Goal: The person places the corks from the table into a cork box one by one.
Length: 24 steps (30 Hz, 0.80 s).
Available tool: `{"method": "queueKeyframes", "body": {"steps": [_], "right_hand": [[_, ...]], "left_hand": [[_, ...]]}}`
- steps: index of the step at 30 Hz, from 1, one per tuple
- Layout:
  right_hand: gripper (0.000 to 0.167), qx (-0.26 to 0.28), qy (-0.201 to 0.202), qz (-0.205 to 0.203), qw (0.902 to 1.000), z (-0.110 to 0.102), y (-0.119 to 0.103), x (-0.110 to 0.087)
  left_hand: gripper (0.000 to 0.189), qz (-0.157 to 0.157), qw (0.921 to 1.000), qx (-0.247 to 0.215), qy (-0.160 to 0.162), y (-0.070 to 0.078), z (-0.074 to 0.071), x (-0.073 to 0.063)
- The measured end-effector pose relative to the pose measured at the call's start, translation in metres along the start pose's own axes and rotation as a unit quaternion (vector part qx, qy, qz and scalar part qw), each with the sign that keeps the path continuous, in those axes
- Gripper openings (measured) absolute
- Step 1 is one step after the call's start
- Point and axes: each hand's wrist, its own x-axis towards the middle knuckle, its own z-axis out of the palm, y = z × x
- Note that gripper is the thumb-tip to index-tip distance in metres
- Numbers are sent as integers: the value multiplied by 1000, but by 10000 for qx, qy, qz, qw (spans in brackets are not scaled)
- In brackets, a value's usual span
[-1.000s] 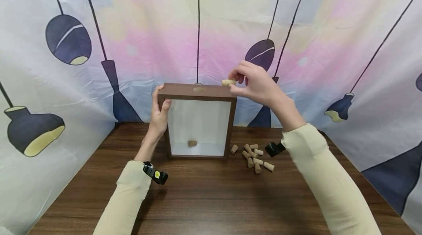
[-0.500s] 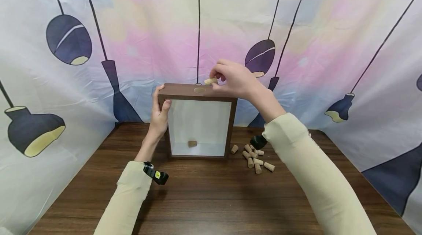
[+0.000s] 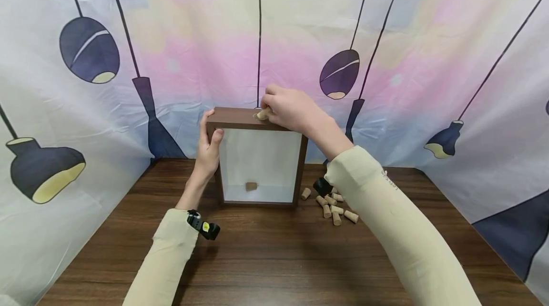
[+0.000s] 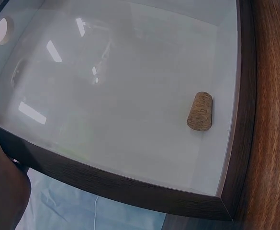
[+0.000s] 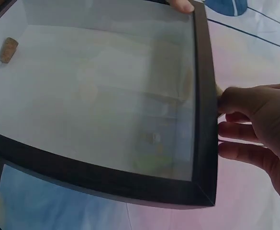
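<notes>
A brown wooden shadow box (image 3: 237, 114) with a clear front and white inside stands upright on the table. My left hand (image 3: 208, 147) grips its upper left corner, thumb on the front frame. Over the round hole in the box's top, my right hand (image 3: 291, 108) pinches a cork (image 3: 263, 114), tilted with its end right at the hole. In the right wrist view the fingers (image 5: 240, 132) lie along the top edge, and the held cork is mostly hidden. Another cork (image 4: 200, 111) lies inside the box on its bottom.
To the right of the box, several loose corks (image 3: 336, 209) lie in a pile, one cork (image 3: 306, 194) a little apart, nearer the frame. The dark wooden table (image 3: 257, 258) reaches back to a patterned cloth backdrop (image 3: 197, 34) behind the box.
My right hand has moved left along the box's top and lowered the cork from beside the hole to right at it. The left hand and the box have stayed in place.
</notes>
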Motion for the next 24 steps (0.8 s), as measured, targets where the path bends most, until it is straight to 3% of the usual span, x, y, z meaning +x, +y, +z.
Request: {"method": "queueKeyframes", "body": {"steps": [4, 10, 17, 24], "right_hand": [[17, 31, -59, -21, 10000, 4, -4, 2], [24, 368, -33, 194, 9991, 8, 0, -4], [23, 588, 358, 739, 9949, 13, 12, -26], [19, 1166, 1107, 1012, 9818, 14, 26, -54]], "left_hand": [[68, 17, 10000, 50, 39, -12, -2, 2], [70, 162, 9999, 16, 24, -15, -1, 3], [61, -132, 9998, 107, -74, 20, 2, -4], [61, -77, 10000, 44, -35, 21, 4, -3]]}}
